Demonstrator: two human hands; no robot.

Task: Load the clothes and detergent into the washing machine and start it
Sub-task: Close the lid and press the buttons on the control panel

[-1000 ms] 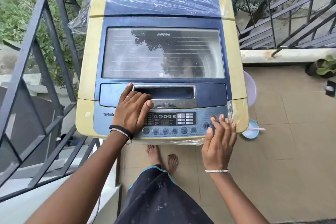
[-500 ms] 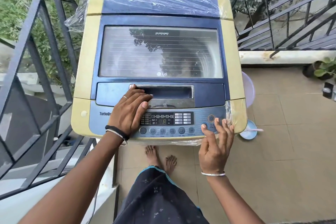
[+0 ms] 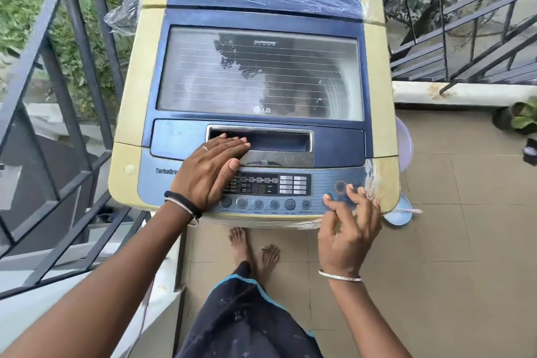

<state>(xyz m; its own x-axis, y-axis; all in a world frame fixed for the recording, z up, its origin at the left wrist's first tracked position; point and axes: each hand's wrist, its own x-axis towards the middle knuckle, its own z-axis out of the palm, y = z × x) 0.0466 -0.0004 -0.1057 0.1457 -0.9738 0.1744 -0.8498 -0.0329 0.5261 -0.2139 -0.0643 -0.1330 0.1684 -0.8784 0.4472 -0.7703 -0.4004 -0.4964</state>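
Tiled balcony floor (image 3: 470, 256), with iron railing (image 3: 96, 46) at the left and upper right of the frame.

Left hand (image 3: 212, 171): flat, fingers straight and together. It rests on the left end of the control panel (image 3: 293, 184), fingertips reaching the lid handle recess (image 3: 279, 141).

Right hand (image 3: 348, 229): holds nothing, fingers loosely bent. The index fingertip (image 3: 328, 197) sits on a round blue button at the panel's right end, just beside the power button (image 3: 340, 186).

Both hands lie on the washing machine (image 3: 136, 75), centre frame, with its lid (image 3: 261, 73) closed.

Judgement: loading appears complete and the step in hand is starting the cycle. Recommended:
- one square, firm press with the index finger alone
- other fingers kept off the neighbouring power button
- left palm kept clear of the selector keys (image 3: 273, 203)
- display checked afterwards

Not verifiable:
- clothes and detergent, lost behind reflections on the lid
- display figures, which are blurred
- the legend under the finger
- keys beneath the left hand
- whether the button is actually depressed
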